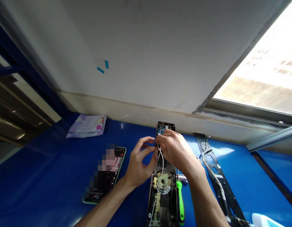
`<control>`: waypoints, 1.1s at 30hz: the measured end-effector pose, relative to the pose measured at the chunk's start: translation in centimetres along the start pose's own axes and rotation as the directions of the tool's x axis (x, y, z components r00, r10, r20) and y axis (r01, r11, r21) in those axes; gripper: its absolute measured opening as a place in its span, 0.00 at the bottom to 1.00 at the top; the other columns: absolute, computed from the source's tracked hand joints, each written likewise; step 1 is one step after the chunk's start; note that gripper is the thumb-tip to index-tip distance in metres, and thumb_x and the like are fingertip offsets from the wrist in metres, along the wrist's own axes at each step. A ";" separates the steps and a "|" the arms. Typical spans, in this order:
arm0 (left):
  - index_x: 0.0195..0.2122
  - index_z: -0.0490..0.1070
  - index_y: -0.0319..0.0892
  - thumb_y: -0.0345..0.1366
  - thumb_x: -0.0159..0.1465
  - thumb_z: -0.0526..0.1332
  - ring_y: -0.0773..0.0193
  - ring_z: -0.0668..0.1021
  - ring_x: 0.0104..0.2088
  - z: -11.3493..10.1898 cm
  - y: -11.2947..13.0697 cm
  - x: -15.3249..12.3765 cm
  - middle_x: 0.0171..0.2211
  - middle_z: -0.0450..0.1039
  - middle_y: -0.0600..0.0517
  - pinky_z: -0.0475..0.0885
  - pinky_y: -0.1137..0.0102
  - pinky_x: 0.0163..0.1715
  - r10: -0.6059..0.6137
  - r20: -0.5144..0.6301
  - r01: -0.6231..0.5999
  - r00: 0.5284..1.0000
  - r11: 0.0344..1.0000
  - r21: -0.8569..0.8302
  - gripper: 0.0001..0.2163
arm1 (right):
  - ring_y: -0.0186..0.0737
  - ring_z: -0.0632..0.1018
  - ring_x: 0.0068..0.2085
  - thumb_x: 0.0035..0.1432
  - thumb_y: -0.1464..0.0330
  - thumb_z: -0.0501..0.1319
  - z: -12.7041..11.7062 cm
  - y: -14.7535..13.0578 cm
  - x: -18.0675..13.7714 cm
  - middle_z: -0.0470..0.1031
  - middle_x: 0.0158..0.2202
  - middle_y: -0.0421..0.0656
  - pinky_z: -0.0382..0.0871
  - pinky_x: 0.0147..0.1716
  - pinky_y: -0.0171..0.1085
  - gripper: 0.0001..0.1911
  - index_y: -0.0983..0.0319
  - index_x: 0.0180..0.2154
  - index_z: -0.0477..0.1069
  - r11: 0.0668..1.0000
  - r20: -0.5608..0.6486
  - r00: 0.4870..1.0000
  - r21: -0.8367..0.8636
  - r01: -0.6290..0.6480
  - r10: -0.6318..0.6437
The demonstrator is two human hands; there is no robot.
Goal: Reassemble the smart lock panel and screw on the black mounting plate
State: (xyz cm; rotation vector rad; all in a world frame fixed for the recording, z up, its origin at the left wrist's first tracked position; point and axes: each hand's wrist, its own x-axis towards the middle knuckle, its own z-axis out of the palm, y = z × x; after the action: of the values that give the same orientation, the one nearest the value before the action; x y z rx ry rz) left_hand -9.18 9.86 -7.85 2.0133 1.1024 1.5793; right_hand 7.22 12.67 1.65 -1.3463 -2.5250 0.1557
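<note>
1. pale grey wall [146, 56] rises beyond the fingers, two blue strips [106, 64] on it up and to their left; a bright window [261, 72] is far to their right.
2. blue tabletop [53, 170] spreads beneath both hands and out to either side.
3. directly under the fingertips lies a long open casing [165, 205] — its far end, with a blue circuit board [161, 130], just beyond them, the rest running back between the forearms.
4. the left hand [140, 162] is curled, forefinger and thumb close to a white cable [163, 160]; whether they pinch it, i cannot tell.
5. the right hand [173, 148] bends over the same spot, fingers bunched by the cable's upper end — the tips are hidden, so i cannot tell their grip.
6. nearer the person than the fingers, the white cable trails past a round part [162, 181] in the casing.
7. right of the fingers, a green-handled screwdriver [180, 201] lies alongside the casing; farther right, a black panel [225, 183] bears a wrapped cable [213, 175].
8. left of the fingers lies a lit phone [113, 173]; farther out, near the wall, a purple-and-white packet [86, 126].
</note>
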 end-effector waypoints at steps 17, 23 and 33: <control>0.56 0.59 0.49 0.47 0.62 0.75 0.52 0.89 0.44 1.2 -0.8 0.2 0.42 0.86 0.48 0.81 0.64 0.45 -0.478 0.304 0.546 0.824 0.530 -0.648 0.30 | 0.40 0.75 0.34 0.53 0.83 0.59 0.8 -0.9 0.4 0.77 0.31 0.42 0.58 0.33 0.36 0.14 0.59 0.34 0.69 0.993 -0.023 0.992 0.004 -0.122 0.122; 0.52 0.59 0.49 0.46 0.61 0.75 0.52 0.89 0.42 1.3 -1.1 0.1 0.41 0.86 0.48 0.82 0.64 0.43 -0.473 0.292 0.537 0.831 0.546 -0.644 0.28 | 0.41 0.75 0.34 0.52 0.83 0.58 1.3 -0.8 0.5 0.77 0.31 0.43 0.56 0.31 0.36 0.14 0.59 0.33 0.69 0.988 -0.034 0.988 0.009 -0.153 0.154; 0.50 0.58 0.48 0.47 0.62 0.74 0.55 0.89 0.40 1.3 -0.7 0.3 0.39 0.86 0.49 0.80 0.67 0.39 -0.452 0.268 0.510 0.851 0.591 -0.625 0.26 | 0.40 0.75 0.33 0.56 0.81 0.61 1.1 -0.2 0.2 0.78 0.32 0.42 0.56 0.32 0.36 0.11 0.59 0.34 0.71 0.985 -0.040 0.986 0.057 -0.161 0.163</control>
State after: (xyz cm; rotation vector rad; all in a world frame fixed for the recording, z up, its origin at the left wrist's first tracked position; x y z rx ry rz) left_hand -8.22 10.75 -8.56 1.1376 0.7693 1.3127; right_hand 6.58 12.76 0.66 -1.5162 -2.3572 0.2213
